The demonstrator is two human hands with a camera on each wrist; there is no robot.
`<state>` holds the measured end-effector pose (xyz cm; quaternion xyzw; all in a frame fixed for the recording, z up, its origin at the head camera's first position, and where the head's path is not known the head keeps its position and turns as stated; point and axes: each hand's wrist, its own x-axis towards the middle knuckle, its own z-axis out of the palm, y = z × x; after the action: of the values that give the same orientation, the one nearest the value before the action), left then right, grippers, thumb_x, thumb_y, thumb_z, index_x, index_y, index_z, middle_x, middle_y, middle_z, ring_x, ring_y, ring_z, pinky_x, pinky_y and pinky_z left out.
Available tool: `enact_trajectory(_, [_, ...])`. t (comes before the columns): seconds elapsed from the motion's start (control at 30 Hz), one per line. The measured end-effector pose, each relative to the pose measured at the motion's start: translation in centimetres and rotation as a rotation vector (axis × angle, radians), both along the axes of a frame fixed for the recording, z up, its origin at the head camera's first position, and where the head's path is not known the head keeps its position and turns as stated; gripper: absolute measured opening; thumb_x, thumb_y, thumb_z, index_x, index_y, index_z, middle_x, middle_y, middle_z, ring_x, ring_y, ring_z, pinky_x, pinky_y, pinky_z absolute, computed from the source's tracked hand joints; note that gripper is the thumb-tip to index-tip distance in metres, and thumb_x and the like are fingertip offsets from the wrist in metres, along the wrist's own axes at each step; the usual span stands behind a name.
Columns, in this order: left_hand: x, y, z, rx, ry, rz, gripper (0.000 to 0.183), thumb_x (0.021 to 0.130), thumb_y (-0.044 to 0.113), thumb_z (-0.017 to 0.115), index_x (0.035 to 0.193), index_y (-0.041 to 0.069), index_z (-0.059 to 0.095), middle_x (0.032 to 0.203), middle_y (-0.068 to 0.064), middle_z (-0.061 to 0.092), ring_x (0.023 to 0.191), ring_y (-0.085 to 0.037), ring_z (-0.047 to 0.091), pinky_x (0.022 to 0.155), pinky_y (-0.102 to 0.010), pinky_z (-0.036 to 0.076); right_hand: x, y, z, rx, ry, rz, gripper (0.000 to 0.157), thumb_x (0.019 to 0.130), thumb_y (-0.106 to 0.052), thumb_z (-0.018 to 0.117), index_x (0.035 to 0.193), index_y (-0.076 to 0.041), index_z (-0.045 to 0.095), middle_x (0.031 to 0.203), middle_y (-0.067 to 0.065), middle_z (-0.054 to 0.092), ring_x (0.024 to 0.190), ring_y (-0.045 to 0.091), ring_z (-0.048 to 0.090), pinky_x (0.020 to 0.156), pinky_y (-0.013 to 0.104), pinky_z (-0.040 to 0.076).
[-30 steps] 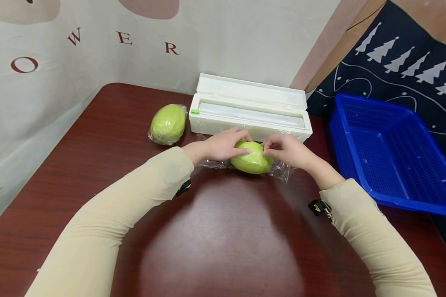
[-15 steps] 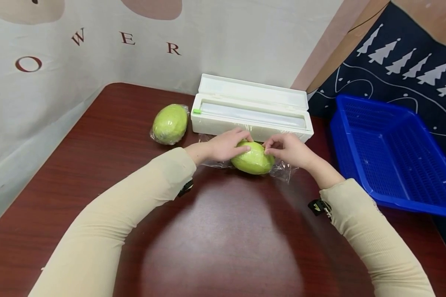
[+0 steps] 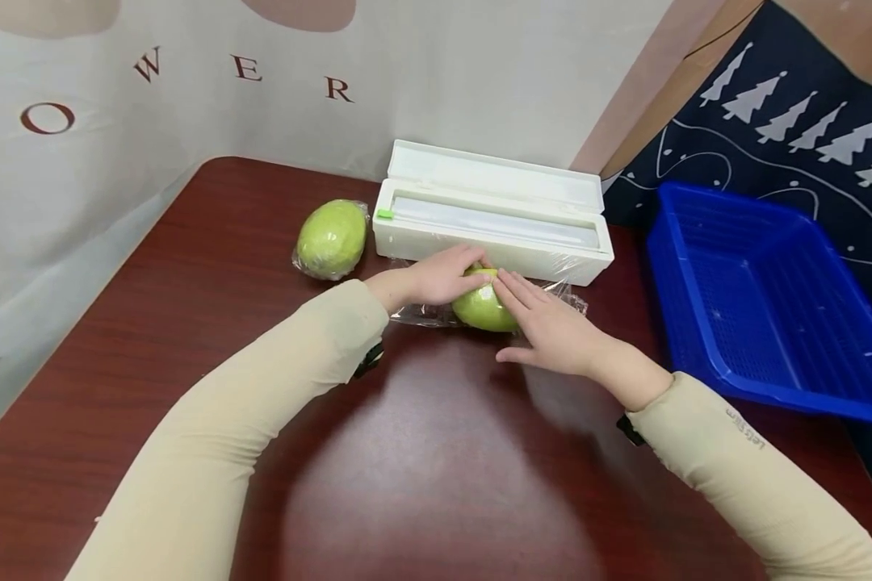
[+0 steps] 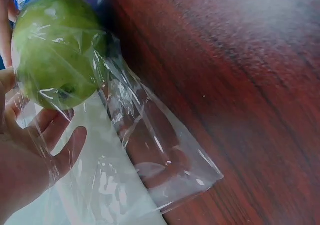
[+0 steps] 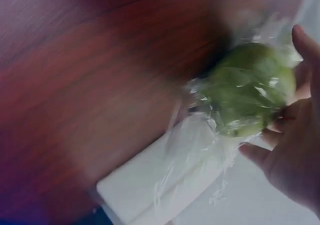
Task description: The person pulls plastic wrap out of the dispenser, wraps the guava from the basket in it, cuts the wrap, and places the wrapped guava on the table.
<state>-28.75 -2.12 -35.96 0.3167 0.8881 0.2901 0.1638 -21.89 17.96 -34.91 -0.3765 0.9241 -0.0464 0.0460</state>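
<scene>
Green fruit: just right of the frame's centre, in front of the white box, the green fruit lies beneath both your hands.
Clear film: the clear film covers the fruit and spreads loose to its left and right.
Left hand: your left hand holds the fruit from its upper left, thumb on top and fingers over the far side.
Right hand: your right hand is unclenched, its straight fingers laid against the fruit's right side, thumb apart toward the bottom.
White box: at upper centre, its lid raised at the back, a green tab at its left end.
Second fruit: left of the box, your second fruit sits in film on the table.
Blue basket: the blue basket fills the frame's right side.
</scene>
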Motion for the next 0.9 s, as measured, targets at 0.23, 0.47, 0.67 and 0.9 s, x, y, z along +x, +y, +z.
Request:
enact_trajectory(0.23, [-1.0, 0.3, 0.0, 0.035, -0.045, 0.035, 0.031, 0.100, 0.025, 0.038, 0.121, 0.006, 0.049, 0.127, -0.015, 0.054, 0.119, -0.026, 0.051, 0.104, -0.037, 0.039, -1.8, 0.5, -1.2, 0.036, 0.043, 0.026, 0.112, 0.069, -0.038, 0.081, 0.147, 0.006, 0.014, 0.154, 0.024, 0.016, 0.142, 0.037, 0.018, 0.114, 0.049, 0.023])
enact_trajectory(0.47, [-1.4, 0.6, -0.4, 0.008, -0.001, 0.085, 0.031, 0.101, 0.024, 0.033, 0.120, 0.006, 0.049, 0.120, -0.014, 0.058, 0.114, -0.025, 0.054, 0.101, -0.036, 0.040, -3.6, 0.4, -2.3, 0.015, 0.102, 0.037, 0.105, 0.070, -0.025, 0.082, 0.145, 0.006, 0.015, 0.149, 0.026, 0.024, 0.137, 0.039, 0.028, 0.113, 0.048, 0.026])
enact_trajectory(0.67, [-1.1, 0.0, 0.4, -0.039, 0.083, 0.087, 0.034, 0.101, 0.022, 0.031, 0.125, 0.005, 0.048, 0.120, -0.013, 0.058, 0.114, -0.025, 0.054, 0.101, -0.036, 0.041, -4.3, 0.1, -2.7, -0.055, 0.118, 0.021, 0.094, 0.070, -0.017, 0.081, 0.141, 0.008, 0.024, 0.141, 0.027, 0.036, 0.129, 0.040, 0.039, 0.109, 0.048, 0.032])
enact_trajectory(0.9, [1.2, -1.4, 1.5, -0.053, 0.340, 0.079, 0.035, 0.093, 0.025, 0.054, 0.122, 0.005, 0.052, 0.115, -0.010, 0.058, 0.105, -0.023, 0.055, 0.093, -0.036, 0.046, -4.7, 0.3, -2.4, -0.093, 0.033, -0.017, 0.093, 0.072, -0.017, 0.079, 0.142, 0.005, 0.023, 0.141, 0.025, 0.036, 0.127, 0.041, 0.040, 0.107, 0.050, 0.034])
